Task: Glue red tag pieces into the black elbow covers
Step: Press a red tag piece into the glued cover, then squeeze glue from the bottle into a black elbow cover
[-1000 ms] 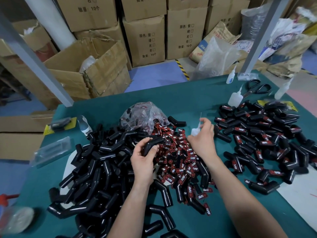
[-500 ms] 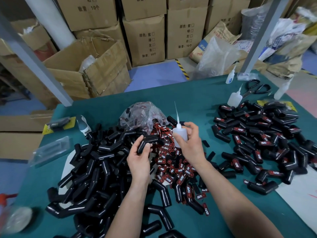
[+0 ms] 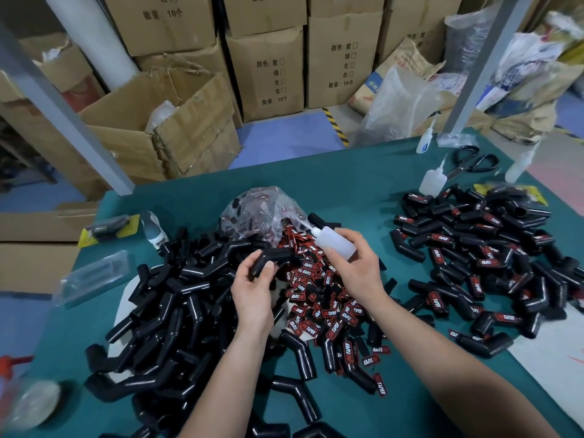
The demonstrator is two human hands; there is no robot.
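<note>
Open along the far strip of the teal-covered bench point(image 3: 347, 175). Blocked at left by a heap of plain black plastic elbow covers point(image 3: 164, 311), at centre by a pile of red printed tags point(image 3: 319, 298) and a clear plastic bag point(image 3: 252, 213), at right by a heap of tagged black elbow covers point(image 3: 493, 257). Narrow bare lane between centre and right. Far right crowded by black-handled scissors point(image 3: 464, 167) and white squeeze bottles point(image 3: 431, 181).

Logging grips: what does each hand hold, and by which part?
Left hand grips a black elbow cover by one end; right hand holds the glue bottle round its body.
</note>
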